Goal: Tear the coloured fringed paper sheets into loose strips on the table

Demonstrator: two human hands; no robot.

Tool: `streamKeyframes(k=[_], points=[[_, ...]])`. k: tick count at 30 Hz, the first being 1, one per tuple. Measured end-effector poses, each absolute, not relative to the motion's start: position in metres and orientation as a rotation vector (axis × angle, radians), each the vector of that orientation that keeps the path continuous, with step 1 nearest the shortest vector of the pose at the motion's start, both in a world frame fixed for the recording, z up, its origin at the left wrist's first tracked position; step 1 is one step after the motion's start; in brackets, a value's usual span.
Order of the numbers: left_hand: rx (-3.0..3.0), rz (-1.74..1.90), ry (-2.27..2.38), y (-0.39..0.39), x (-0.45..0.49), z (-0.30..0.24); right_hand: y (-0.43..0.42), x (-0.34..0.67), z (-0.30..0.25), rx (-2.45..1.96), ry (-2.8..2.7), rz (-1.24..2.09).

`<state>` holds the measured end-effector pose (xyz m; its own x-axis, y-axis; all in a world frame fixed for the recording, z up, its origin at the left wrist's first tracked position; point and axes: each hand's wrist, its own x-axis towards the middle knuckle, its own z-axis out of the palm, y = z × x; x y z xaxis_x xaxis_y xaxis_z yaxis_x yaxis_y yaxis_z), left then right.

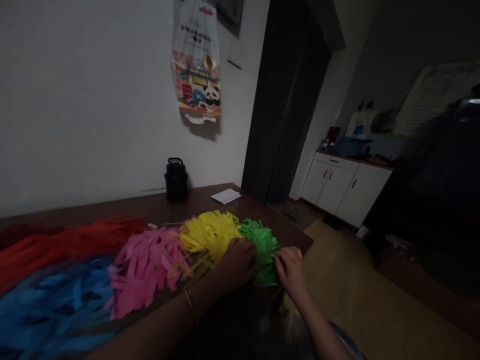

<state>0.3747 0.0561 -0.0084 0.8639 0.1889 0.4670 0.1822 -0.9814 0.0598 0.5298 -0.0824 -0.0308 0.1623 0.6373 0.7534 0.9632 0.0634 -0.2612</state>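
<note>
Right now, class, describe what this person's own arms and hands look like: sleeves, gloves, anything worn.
No gloves on either hand. The left hand has a thin gold-coloured bracelet at its wrist; the right hand has a bare wrist. No sleeve covers either forearm in view. Rings cannot be told in the dim light.

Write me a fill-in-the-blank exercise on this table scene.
The right hand touches the ____ paper strips.
Between the pink strips and the left hand lie the ____ ones.
A ____ sheet lies on the table near the black container.
Missing words: green; yellow; white.
</note>
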Motion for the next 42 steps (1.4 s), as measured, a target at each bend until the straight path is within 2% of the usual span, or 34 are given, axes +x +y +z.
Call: streamKeyframes(k=[42], points=[[2.814, 0.785, 0.438, 0.057, 0.385, -0.017, -0.080, 0.530, -0.033, -1.671, -1.580, -0.545]])
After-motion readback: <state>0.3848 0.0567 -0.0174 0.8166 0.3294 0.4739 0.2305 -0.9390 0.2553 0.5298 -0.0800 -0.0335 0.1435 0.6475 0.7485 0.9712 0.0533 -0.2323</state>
